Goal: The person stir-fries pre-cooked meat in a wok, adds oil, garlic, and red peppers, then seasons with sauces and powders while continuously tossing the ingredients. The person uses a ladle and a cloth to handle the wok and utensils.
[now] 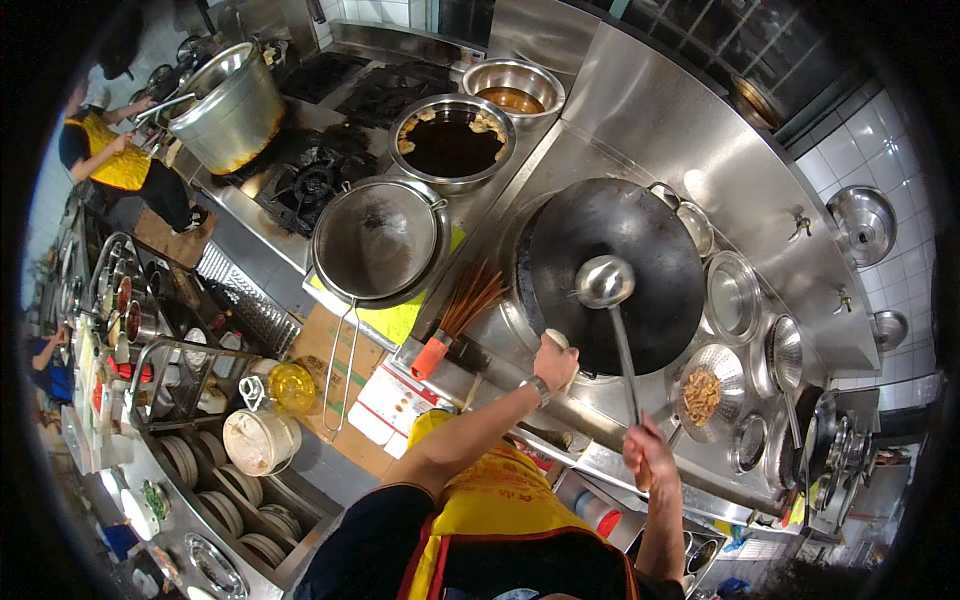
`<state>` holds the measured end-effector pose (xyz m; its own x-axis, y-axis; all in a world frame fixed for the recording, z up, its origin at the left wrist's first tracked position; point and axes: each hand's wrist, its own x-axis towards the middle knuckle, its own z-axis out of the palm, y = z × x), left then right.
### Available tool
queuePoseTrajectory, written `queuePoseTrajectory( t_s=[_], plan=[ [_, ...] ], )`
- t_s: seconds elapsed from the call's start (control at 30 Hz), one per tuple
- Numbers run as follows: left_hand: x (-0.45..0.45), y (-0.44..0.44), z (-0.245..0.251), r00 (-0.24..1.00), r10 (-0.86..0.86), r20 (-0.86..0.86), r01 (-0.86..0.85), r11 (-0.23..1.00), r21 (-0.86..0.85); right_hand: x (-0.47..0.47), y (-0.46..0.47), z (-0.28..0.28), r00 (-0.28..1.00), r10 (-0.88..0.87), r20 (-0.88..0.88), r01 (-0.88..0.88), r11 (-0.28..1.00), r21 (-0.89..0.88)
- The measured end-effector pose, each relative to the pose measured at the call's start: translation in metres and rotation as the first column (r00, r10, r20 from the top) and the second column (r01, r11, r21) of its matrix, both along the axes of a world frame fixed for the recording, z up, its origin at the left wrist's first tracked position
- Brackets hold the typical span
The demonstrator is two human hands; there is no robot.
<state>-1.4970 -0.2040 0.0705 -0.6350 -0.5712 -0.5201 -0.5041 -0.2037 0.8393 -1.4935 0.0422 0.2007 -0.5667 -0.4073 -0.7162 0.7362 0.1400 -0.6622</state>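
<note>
A large dark wok [645,225] sits on the steel range before me, tilted, with no food visible inside. My left hand [555,364] is closed around a pale folded cloth [559,339] at the wok's near rim; fingers and cloth hide the part beneath. In my right hand [649,454] is the handle end of a long steel ladle [606,282], its bowl over the middle of the wok. To the right of the wok, a perforated steel strainer [724,360] holds browned strips of food [701,397].
A bamboo wok brush [469,304] lies left of the wok. Beyond it are a mesh strainer [379,240], a basin of dark liquid [450,150] and a big stockpot [225,112]. Another person [120,157] stands at far left. Steel bowls [733,296] line the right side.
</note>
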Motion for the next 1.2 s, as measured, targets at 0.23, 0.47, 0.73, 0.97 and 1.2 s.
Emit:
queuePoseTrajectory(
  t_s=[0.23,0.47,0.73,0.97,1.2],
  plan=[
    [0.032,-0.002,0.017,0.999,0.001,-0.046,-0.004,0.998,-0.059,-0.045,-0.015,0.016,0.673,0.346,-0.654,0.101,0.832,0.545],
    [0.013,-0.022,0.005,0.966,-0.25,0.061,0.242,0.964,0.108,-0.077,-0.143,0.112,0.86,0.245,-0.447,-0.24,0.968,0.07],
    [0.183,-0.145,0.075,0.882,-0.304,-0.36,0.442,0.797,0.412,-0.104,-0.317,0.103,0.596,0.646,-0.476,-0.498,0.763,0.412],
    [0.283,-0.189,0.081,0.954,0.106,-0.281,0.063,0.845,0.532,-0.103,-0.375,0.078,0.569,0.706,-0.421,-0.486,0.702,0.52],
    [0.295,-0.193,0.073,0.952,0.177,-0.251,-0.003,0.824,0.567,-0.097,-0.372,0.081,0.941,0.329,-0.086,-0.338,0.927,-0.159]
  ],
)
